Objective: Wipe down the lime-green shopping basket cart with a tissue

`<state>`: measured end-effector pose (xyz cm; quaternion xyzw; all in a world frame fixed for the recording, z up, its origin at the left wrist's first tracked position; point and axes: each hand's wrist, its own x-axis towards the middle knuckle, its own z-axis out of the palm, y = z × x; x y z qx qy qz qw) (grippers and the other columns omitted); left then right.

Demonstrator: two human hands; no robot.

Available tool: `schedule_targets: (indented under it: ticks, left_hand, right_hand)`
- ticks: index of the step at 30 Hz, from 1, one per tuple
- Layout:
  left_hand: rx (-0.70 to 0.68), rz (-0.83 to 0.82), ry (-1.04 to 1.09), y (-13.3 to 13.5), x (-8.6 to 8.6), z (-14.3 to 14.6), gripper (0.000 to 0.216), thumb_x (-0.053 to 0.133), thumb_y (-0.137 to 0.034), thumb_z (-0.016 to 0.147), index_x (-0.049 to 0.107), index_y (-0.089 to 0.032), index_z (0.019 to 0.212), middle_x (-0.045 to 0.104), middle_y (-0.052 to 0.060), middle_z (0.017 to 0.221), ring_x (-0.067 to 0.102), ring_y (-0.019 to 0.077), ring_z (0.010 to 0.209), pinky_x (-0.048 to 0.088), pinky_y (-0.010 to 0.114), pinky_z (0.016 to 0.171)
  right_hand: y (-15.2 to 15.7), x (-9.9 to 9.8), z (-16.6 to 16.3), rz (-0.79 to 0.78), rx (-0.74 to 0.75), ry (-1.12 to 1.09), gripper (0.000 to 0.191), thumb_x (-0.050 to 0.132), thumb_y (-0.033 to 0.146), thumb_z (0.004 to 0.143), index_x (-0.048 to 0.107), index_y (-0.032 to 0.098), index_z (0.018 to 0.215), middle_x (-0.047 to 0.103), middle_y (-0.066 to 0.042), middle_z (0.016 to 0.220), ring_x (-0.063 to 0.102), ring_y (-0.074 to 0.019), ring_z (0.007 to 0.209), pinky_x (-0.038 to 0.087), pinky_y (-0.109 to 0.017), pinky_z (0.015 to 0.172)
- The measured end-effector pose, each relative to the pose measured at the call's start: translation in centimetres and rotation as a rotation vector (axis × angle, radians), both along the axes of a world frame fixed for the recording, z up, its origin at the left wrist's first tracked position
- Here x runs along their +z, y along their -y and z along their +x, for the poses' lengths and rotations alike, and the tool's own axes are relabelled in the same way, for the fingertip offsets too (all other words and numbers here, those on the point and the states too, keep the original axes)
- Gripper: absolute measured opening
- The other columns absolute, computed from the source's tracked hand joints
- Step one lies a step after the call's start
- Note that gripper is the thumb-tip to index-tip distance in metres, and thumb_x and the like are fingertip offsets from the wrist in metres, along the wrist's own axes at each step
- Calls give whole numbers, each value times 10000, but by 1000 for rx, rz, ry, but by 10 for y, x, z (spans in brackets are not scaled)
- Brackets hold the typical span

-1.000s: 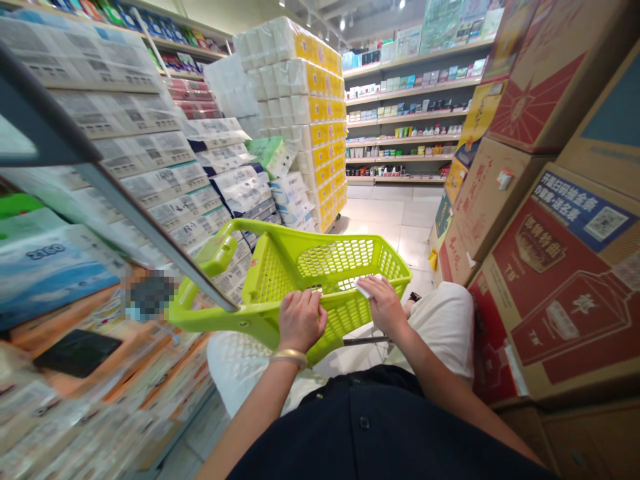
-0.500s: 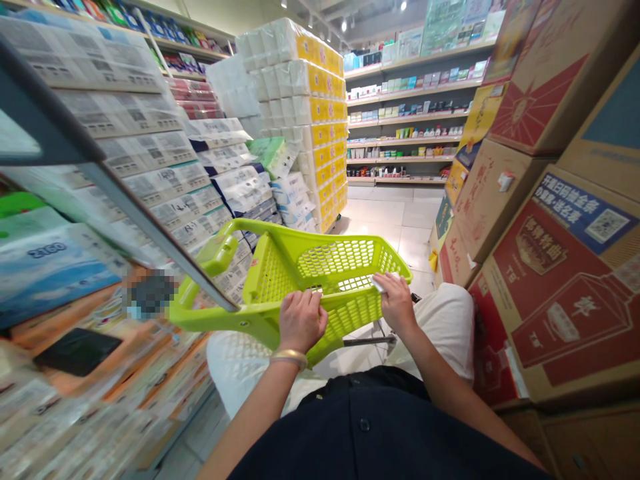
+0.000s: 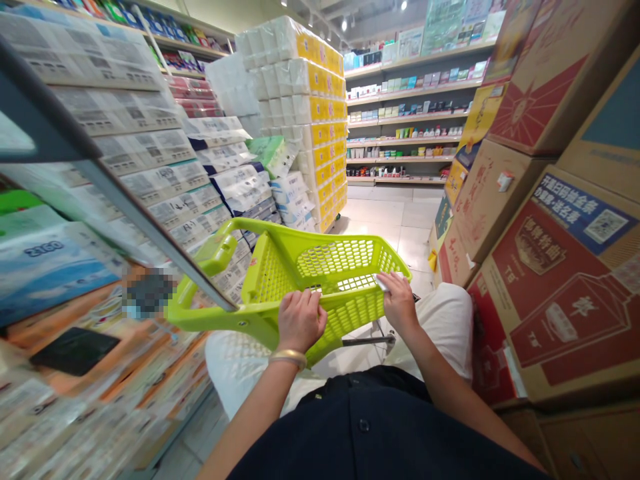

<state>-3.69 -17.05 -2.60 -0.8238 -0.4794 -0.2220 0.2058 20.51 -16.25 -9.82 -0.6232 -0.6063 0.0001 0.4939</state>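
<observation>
A lime-green plastic shopping basket [image 3: 280, 267] rests on my lap in a store aisle, its handle sticking out to the left. My left hand [image 3: 300, 320] is closed over the basket's near rim and wears a gold bangle. My right hand [image 3: 399, 299] grips the basket's right rim near the far corner, with a small white cloth or tissue [image 3: 381, 282] pressed under its fingers. The basket looks empty inside.
Stacked tissue packs [image 3: 165, 173] line shelves on the left. A tall pile of toilet-paper bales [image 3: 305, 100] stands ahead. Big cardboard cartons [image 3: 555, 267] crowd the right. A tiled aisle floor [image 3: 390, 213] runs to far shelves [image 3: 405, 127]. A dark phone [image 3: 75, 350] lies lower left.
My right hand with the white cloth slid along the basket's rim from the middle toward the right corner. My left hand kept its hold in the same place.
</observation>
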Motion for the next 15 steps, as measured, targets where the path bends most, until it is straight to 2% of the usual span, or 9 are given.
schedule_targets:
  ticks: [3, 7, 9, 11, 15]
  left_hand:
    - [2, 21, 5, 0, 0, 1, 186, 531, -213, 829, 672, -193, 948, 643, 71, 795, 547, 254, 811, 353, 413, 837]
    - [5, 48, -8, 0, 0, 1, 178, 537, -211, 822, 667, -190, 942, 648, 64, 793, 550, 249, 805, 353, 404, 829]
    - [4, 50, -13, 0, 0, 0, 178, 539, -211, 821, 664, -193, 947, 648, 62, 795, 551, 248, 809, 352, 403, 829]
    - [3, 49, -18, 0, 0, 0, 182, 542, -214, 821, 663, -195, 956, 647, 61, 794, 552, 249, 812, 350, 404, 828]
    - [6, 57, -21, 0, -1, 1, 174, 549, -220, 820, 664, -192, 946, 647, 58, 789, 551, 248, 809, 347, 402, 838]
  right_hand:
    - [0, 1, 0, -16, -14, -2, 495, 420, 30, 755, 722, 204, 1106, 706, -82, 1210, 554, -280, 1259, 300, -584, 1133]
    - [7, 2, -22, 31, 222, 91, 523, 419, 40, 787, 693, 263, 1173, 696, -32, 1238, 556, -227, 1267, 316, -514, 1147]
    - [7, 2, -22, 36, 280, 114, 520, 415, 45, 797, 693, 277, 1171, 699, -21, 1233, 566, -214, 1258, 332, -496, 1140]
    - [4, 1, -10, 21, 213, 87, 508, 411, 45, 793, 707, 267, 1143, 709, -29, 1214, 584, -225, 1234, 343, -511, 1128]
    - [-4, -3, 18, 2, -46, -11, 500, 417, 32, 746, 731, 229, 1082, 726, -59, 1173, 590, -261, 1215, 344, -548, 1114]
